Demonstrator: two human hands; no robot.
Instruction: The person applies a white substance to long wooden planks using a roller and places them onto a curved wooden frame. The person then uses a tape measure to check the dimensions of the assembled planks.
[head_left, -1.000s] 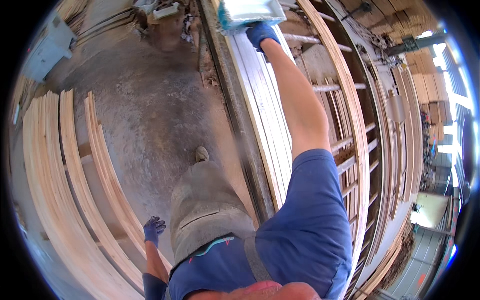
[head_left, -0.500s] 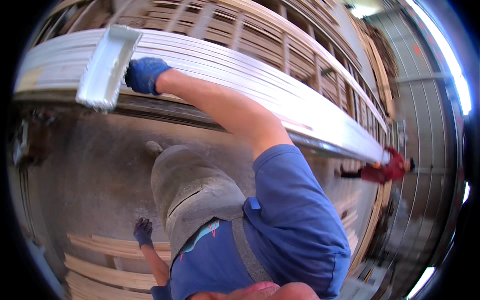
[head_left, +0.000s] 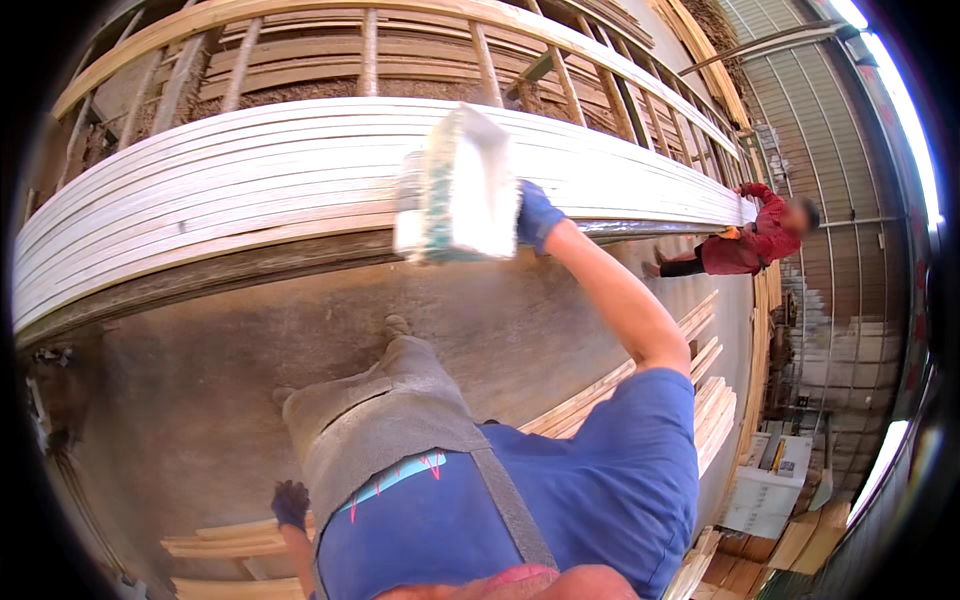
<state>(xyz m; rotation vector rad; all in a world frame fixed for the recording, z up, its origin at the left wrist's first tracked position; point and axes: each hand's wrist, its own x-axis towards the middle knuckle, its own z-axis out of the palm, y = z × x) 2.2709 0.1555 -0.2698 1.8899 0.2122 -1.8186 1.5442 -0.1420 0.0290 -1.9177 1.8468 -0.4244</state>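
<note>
My right hand [head_left: 538, 215], in a blue glove, grips the side of a rectangular, box-like tool [head_left: 470, 190]. The tool is coated in white, hollow like a tray, with rough edges and a greenish side; motion blurs it, and its exact kind is unclear. It is over the near edge of a long row of white-coated boards [head_left: 290, 160]; whether it touches them I cannot tell. My left hand [head_left: 290, 503], in a dark glove, hangs low at my side with fingers loosely apart, holding nothing, close to some bare boards [head_left: 225, 542].
Behind the white boards runs a wooden rack [head_left: 370, 50] with stacked timber. A person in red [head_left: 765, 235] stands at the boards' far right end, hands at them. Bare planks [head_left: 712, 410] lie on the right, near a white carton [head_left: 768, 485]. Concrete floor [head_left: 230, 340] spreads below.
My right hand has swept the white tool rightward along the boards, and the tool has turned. My view has shifted too. The left hand still hangs low.
</note>
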